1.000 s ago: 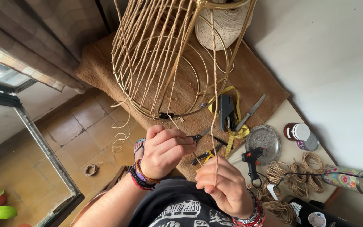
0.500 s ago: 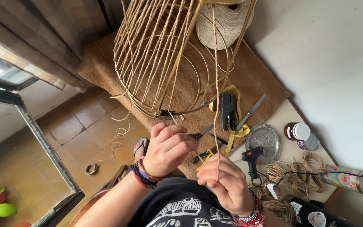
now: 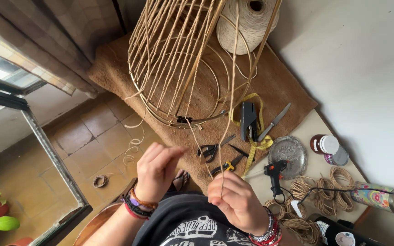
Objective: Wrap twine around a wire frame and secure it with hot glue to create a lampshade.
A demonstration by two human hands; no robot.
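A round wire frame (image 3: pixel 183 64) partly wrapped in beige twine hangs above a brown mat (image 3: pixel 210 95). A taut strand of twine (image 3: pixel 231 91) runs from the frame's top down to my right hand (image 3: pixel 235 200), which pinches it between thumb and fingers. My left hand (image 3: pixel 156 171) is raised beside it with fingers bunched near a second thin strand that leads to the frame's lower ring; whether it grips that strand is unclear. A big spool of twine (image 3: pixel 247 20) stands behind the frame.
On the mat lie scissors (image 3: pixel 213 148), pliers (image 3: pixel 226 166), a black stapler-like tool (image 3: pixel 248 120), a knife (image 3: pixel 274 122) and a yellow tape measure (image 3: pixel 258 143). A glue gun (image 3: pixel 274 175), metal dish (image 3: pixel 289 151), jar (image 3: pixel 324 144) and twine coils (image 3: pixel 324 193) sit on the white table. Tiled floor lies to the left.
My left hand has lifted and moved left, away from my right hand. My right hand has drawn the strand down and closer to me. The view has shifted slightly.
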